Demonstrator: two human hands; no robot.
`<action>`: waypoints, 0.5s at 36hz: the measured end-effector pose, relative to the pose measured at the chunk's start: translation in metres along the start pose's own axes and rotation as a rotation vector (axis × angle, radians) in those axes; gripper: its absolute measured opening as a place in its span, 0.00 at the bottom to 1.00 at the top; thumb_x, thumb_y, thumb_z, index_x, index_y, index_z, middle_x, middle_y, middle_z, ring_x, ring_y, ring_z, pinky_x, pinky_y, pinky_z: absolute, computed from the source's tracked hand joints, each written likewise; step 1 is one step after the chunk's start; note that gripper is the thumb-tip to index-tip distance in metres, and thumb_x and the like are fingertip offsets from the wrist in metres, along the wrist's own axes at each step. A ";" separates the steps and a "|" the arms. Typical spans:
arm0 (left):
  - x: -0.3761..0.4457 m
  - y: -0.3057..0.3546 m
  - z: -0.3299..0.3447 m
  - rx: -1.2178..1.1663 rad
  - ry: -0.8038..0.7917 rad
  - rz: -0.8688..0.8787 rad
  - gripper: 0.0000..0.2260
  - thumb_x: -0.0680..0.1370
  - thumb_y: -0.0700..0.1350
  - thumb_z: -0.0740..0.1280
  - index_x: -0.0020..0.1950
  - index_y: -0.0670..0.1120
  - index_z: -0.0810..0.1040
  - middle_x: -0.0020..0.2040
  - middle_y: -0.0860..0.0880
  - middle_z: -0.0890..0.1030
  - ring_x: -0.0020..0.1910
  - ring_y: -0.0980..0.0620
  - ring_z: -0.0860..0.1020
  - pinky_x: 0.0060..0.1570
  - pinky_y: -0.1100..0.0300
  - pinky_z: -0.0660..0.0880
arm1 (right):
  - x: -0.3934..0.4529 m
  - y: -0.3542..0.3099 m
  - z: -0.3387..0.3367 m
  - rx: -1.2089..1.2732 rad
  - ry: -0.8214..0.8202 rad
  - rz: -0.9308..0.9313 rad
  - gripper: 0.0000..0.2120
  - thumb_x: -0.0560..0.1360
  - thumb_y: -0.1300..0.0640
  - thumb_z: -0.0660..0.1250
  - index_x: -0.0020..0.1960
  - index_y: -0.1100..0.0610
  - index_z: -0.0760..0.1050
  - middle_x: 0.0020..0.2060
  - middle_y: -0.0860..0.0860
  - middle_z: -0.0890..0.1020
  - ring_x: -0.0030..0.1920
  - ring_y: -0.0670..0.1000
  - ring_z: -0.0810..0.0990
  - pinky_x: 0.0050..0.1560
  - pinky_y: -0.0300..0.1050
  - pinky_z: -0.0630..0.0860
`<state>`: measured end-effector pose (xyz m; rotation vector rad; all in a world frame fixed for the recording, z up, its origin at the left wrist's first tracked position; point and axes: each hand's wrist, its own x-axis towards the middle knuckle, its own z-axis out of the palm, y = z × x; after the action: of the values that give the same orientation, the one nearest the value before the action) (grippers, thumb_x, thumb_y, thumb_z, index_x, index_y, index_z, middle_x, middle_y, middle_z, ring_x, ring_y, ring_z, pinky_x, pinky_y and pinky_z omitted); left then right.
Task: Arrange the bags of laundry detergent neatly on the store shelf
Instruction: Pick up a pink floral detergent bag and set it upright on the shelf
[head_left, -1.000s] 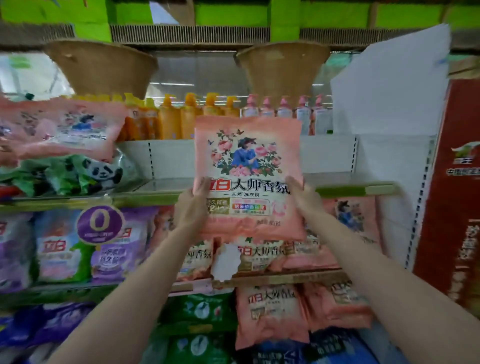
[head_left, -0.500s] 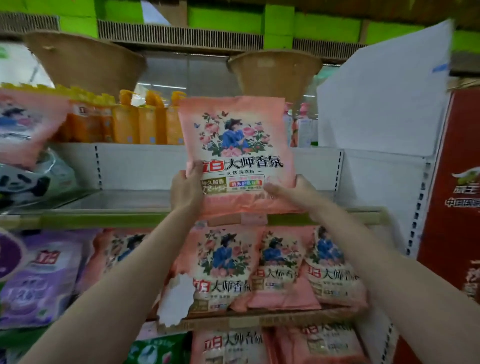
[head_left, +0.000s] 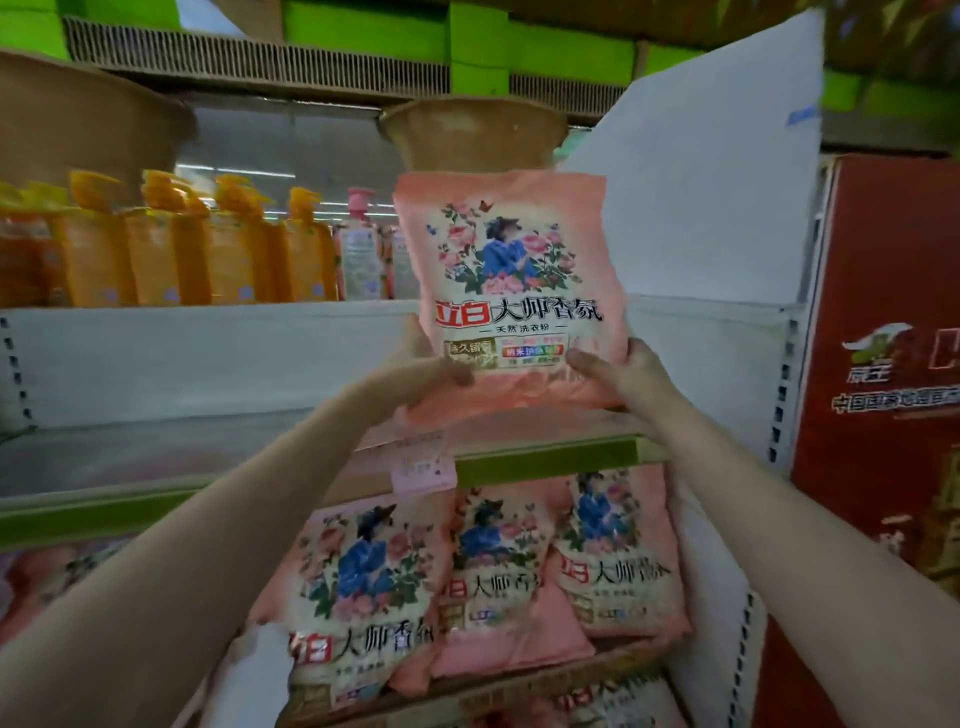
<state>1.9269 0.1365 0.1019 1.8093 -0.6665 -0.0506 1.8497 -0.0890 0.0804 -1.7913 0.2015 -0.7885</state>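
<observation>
Both hands on the same pink detergent bag (head_left: 511, 291), gripped at its lower corners: left hand (head_left: 421, 376) has fingers curled round the bottom-left edge, right hand (head_left: 621, 376) pinches the bottom-right with thumb across the front. So the bag's mass sits above the grip, long axis upright, face toward camera, top leaning slightly right. Neither hand is clearly nearer; load is split about evenly

Bag hangs just above the front lip of the bare shelf (head_left: 156, 452), toward its right end, bottom edge not yet resting on it (cannot tell the exact gap, blur). My read: next move is push forward and lower so it stands on that deck

Below the lip: a row of matching pink bags (head_left: 374, 587) on the next shelf down, leaning and overlapping, plus a pink price tag (head_left: 423, 470) on the green rail right under the held bag, could snag

Behind: white back panel, then orange bottles (head_left: 156, 254) on the far side, well left. A white board (head_left: 701, 208) stands close on the right, limits sideways room. Red carton (head_left: 883, 364) beyond that, out of the way
</observation>
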 end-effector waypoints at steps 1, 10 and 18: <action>0.006 -0.002 0.004 0.016 -0.012 -0.003 0.40 0.57 0.46 0.76 0.67 0.46 0.65 0.59 0.46 0.79 0.55 0.46 0.79 0.58 0.48 0.77 | 0.001 0.004 -0.002 0.003 0.017 0.002 0.30 0.63 0.47 0.77 0.58 0.60 0.73 0.54 0.56 0.81 0.54 0.57 0.80 0.58 0.55 0.77; 0.042 -0.010 0.045 -0.117 0.063 -0.019 0.21 0.68 0.31 0.72 0.52 0.47 0.67 0.48 0.49 0.77 0.46 0.51 0.78 0.36 0.67 0.78 | 0.027 0.042 -0.024 -0.076 0.092 0.089 0.36 0.63 0.46 0.77 0.63 0.62 0.70 0.56 0.55 0.79 0.55 0.55 0.79 0.57 0.49 0.76; 0.082 -0.007 0.076 -0.115 0.215 -0.006 0.23 0.68 0.32 0.73 0.57 0.45 0.67 0.54 0.47 0.77 0.52 0.47 0.78 0.48 0.57 0.78 | 0.069 0.061 -0.040 0.082 -0.098 0.099 0.18 0.66 0.59 0.76 0.54 0.56 0.77 0.53 0.55 0.83 0.52 0.55 0.82 0.57 0.52 0.78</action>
<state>1.9713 0.0345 0.0929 1.6779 -0.4948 0.0989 1.8925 -0.1774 0.0606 -1.7248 0.1892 -0.6285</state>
